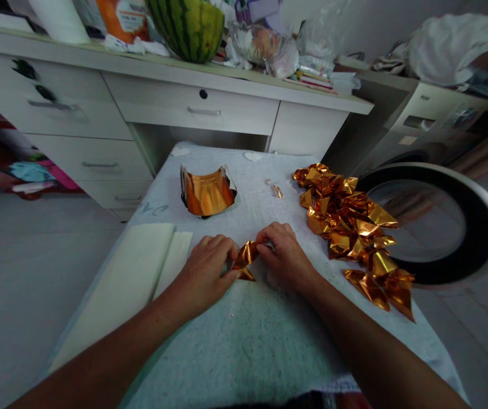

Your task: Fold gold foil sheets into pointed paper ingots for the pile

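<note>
Above pale cloth (265,346), left hand (209,262) and right hand (285,255) pinch coppery foil (246,255), each grip nearly closed

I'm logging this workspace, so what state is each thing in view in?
Foil piece, creased
Left hand, fingers pinching its left side
Right hand, fingers pinching its upper right end
Foil sheets, curved, side edges upturned
Foil pile, creased pieces heaped loosely
Tablecloth, spread out
Desk drawers, shut
Washer door, swung open
</note>
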### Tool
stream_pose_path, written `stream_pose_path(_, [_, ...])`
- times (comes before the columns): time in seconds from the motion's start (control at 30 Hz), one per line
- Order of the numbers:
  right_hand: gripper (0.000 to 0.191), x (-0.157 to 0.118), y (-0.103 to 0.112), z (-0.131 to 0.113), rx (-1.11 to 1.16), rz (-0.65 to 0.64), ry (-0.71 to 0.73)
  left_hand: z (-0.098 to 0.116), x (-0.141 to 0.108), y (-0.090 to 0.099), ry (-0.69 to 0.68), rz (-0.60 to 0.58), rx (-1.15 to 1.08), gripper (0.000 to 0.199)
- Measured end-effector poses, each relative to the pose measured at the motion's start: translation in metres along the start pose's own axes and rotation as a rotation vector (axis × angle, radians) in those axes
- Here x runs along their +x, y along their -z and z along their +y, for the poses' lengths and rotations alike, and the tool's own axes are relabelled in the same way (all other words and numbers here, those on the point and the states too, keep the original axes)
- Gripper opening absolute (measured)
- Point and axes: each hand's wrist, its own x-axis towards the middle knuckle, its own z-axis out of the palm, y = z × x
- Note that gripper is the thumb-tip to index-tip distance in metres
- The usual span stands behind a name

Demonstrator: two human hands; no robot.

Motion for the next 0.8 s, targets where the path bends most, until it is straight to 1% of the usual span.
stream_pose_path(0.07, [0.01,-0.0003,0.0014,0.0011,0.046,0.009,0.0,0.002,0.0005,0.0007,0.035,-0.026,-0.082,0.013])
stream_pose_path(0.13, [0.01,-0.0009,0.0024,0.0019,0.102,0.006,-0.009,0.0026,0.001,0.0012,0.066,-0.024,-0.171,0.015])
stream_pose_path(0.23, [0.007,-0.0021,0.0036,0.0014,0.193,0.002,-0.041,0.0016,0.0021,0.002,0.09,0.059,-0.311,0.017])
stream_pose_path(0.33, [0.006,-0.0032,0.0047,-0.001,0.264,0.0,-0.067,0.0006,0.0033,0.004,0.12,0.149,-0.381,0.01])
stream_pose_path(0.4, [0.007,-0.0037,0.0049,-0.0027,0.278,-0.012,-0.058,0.0004,0.0041,0.0059,0.13,0.184,-0.363,0.003])
stream_pose_path(0.57, [0.01,-0.0045,0.0033,-0.0031,0.228,-0.051,-0.051,-0.0006,0.0063,0.0078,0.104,0.207,-0.195,0.01])
stream_pose_path(0.8, [0.007,-0.0049,0.0013,-0.0042,0.1,-0.082,-0.02,-0.0002,0.0084,0.0034,0.041,0.211,-0.015,0.016])
